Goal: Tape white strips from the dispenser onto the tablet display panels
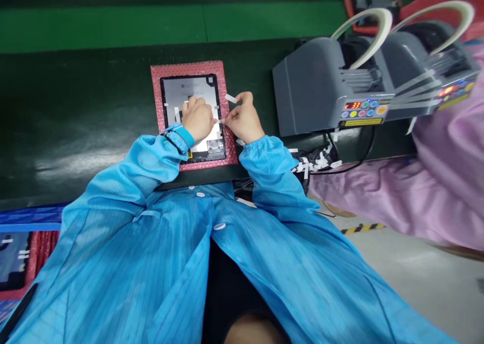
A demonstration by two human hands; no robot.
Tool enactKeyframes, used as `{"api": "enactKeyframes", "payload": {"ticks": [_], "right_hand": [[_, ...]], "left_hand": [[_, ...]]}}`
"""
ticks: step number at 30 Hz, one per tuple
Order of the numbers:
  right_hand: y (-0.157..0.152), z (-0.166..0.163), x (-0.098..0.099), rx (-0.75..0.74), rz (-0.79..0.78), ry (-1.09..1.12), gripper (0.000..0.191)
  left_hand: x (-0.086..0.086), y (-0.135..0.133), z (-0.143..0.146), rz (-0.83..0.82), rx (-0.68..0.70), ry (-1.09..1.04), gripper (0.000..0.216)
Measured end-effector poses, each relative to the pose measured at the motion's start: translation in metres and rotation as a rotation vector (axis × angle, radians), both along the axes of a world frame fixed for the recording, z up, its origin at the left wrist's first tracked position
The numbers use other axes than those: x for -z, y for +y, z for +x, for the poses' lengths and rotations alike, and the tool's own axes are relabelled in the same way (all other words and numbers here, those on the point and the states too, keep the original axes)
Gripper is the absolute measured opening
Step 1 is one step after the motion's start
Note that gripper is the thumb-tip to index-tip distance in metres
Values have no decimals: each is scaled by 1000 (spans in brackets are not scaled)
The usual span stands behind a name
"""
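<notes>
A tablet back panel, silver inside a black frame, lies on a pink bubble-wrap sheet on the dark green belt. My left hand rests curled on the panel's middle, fingers pressed down near a white tape strip. My right hand sits at the panel's right edge, pinching one end of a tape strip toward the left hand, while another white strip sticks up from its fingers. Both sleeves are blue.
Two grey tape dispensers with white tape fed out stand to the right on the belt. A co-worker's pink sleeve reaches in from the right. Cut tape bits and a black cable lie by the dispenser. Another panel lies low left.
</notes>
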State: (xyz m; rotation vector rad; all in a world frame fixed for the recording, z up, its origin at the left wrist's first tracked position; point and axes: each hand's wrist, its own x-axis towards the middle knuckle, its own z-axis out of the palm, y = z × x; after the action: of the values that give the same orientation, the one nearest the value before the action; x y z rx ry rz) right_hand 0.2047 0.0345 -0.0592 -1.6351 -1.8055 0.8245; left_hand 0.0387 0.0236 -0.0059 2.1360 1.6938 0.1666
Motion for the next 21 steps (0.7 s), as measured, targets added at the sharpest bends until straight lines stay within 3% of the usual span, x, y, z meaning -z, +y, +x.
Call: {"api": "enactKeyframes", "payload": {"ticks": [4, 7, 14, 21], "right_hand": [[8, 19, -1, 22, 57, -109, 64], [10, 28, -11, -29, 54, -43, 54], [-9, 10, -42, -201, -13, 148, 52], [-8, 8, -37, -139, -74, 202, 51]], "left_hand": [[6, 7, -10, 54, -58, -51, 24], [10, 18, -20, 104, -84, -152, 19], [6, 30, -23, 109, 118, -350, 22], [7, 28, -21, 27, 133, -269, 20]]}}
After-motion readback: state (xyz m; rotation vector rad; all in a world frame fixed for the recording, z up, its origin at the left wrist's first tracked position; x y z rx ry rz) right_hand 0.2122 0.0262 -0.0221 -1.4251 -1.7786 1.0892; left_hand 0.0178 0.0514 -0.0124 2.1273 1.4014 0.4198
